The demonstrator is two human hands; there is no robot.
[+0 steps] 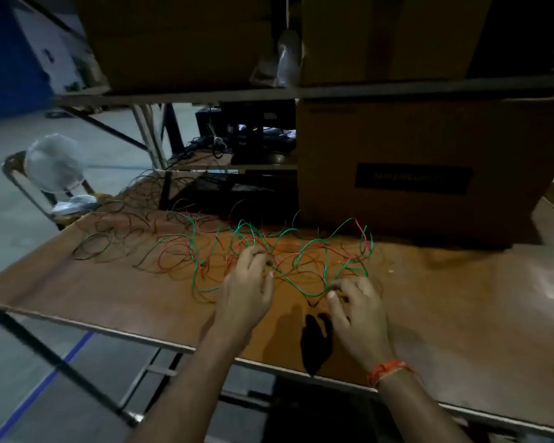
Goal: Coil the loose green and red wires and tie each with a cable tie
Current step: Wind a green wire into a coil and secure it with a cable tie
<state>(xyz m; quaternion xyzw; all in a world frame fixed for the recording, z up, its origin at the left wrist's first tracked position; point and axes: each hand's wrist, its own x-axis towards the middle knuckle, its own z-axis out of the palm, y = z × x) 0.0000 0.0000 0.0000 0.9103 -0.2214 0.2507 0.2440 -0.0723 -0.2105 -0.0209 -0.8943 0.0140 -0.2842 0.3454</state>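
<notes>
My left hand [248, 282] and right hand [355, 310] each pinch the green wire [296, 284], fingers curled round it. Green and red wires [269, 251] lie tangled mid-table [461, 314], just in front of a cardboard box [429, 171].

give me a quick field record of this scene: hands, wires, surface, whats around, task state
left hand: left hand pinches the wire tangle near its middle
right hand: right hand pinches a green wire at the near right end; orange wrist thread
wires: green and red wires spread loose in open loops; darker wires lie further left
surface: brown table
around: cardboard box behind the wires, small fan at far left
task state: nothing coiled yet; no cable tie visible
</notes>
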